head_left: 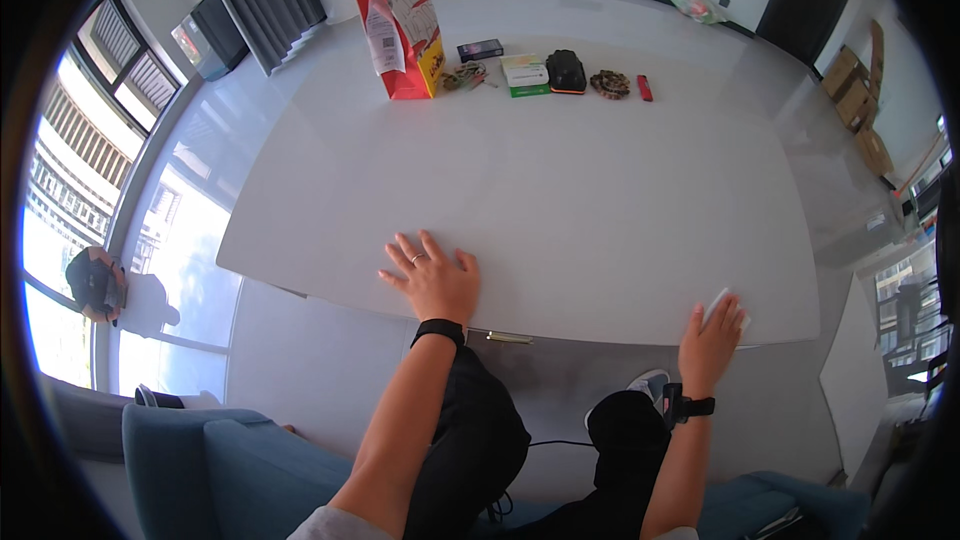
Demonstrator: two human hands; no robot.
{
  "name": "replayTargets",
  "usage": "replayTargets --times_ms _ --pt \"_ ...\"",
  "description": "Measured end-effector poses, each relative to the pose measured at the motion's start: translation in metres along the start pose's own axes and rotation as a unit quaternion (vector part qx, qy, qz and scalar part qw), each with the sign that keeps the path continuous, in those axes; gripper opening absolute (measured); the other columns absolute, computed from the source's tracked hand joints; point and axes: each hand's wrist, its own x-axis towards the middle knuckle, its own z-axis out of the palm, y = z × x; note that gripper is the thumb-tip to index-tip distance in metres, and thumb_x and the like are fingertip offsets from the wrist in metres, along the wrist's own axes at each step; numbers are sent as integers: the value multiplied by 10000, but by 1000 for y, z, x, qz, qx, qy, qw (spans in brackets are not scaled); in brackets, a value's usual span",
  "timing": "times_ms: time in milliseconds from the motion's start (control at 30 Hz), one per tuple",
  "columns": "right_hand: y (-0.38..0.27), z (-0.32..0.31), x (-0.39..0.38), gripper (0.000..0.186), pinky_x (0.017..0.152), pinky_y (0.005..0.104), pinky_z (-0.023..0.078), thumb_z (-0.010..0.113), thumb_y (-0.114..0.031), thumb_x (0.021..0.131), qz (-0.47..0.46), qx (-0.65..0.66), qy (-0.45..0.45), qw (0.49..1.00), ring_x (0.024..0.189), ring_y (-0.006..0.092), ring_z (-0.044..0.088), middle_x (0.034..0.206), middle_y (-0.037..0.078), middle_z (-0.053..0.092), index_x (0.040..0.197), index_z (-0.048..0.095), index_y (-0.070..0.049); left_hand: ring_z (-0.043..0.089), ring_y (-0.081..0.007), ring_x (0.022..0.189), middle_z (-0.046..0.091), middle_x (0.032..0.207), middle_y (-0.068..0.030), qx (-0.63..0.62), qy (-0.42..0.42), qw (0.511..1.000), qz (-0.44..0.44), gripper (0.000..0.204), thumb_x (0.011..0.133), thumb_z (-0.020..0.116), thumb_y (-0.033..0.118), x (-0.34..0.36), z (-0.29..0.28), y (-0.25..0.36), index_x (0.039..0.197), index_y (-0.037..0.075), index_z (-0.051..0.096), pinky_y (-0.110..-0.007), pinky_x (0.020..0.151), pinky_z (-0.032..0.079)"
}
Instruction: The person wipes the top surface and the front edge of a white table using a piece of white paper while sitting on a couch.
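Left hand (440, 285): centre of the frame, I list it as empty, palm down with fingers spread on the white table (560, 200); ring on one finger, black wristband (438, 331) at the wrist.

Right hand (708, 348): lower right of the frame, resting over a white cloth or tissue (716, 302) near the table's right corner; I cannot tell whether the fingers pinch it or only press it.

Row at the table's far side, upper centre, left to right: red-and-yellow paper bag (405, 65), upright; tangled cords (463, 76); dark flat box (480, 49), just behind them; white-and-green pack (526, 76); black case (566, 72); coiled bead string (610, 85); small red item (645, 88), which I cannot identify further.
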Motion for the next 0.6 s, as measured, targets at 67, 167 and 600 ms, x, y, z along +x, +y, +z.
replayTargets --times_ms 67,167,600 --pt "-25 4 -15 641 1136 465 197 527 -288 927 -95 12 17 995 1396 366 238 1499 180 292 1440 284 7 173 -451 1383 293 1438 -296 -4 11 1000 0 611 859 472 334 0 -1 0 1341 -34 396 -654 1071 125" --pt "-86 -10 -44 677 1118 477 233 598 -300 878 -236 112 -21 965 1373 377 273 1471 170 336 1418 329 7 178 -451 1382 304 1431 -302 -12 19 1000 2 613 848 478 330 0 1 0 1333 -38 402 -655 1070 123" --pt "-70 -2 -27 505 1080 461 293 476 -235 952 -303 139 -18 943 1308 360 382 1414 164 427 1391 384 -3 156 -463 1383 274 1439 -309 -8 1 1000 5 618 870 468 328 1 -2 2 1350 -51 381 -659 1072 113"
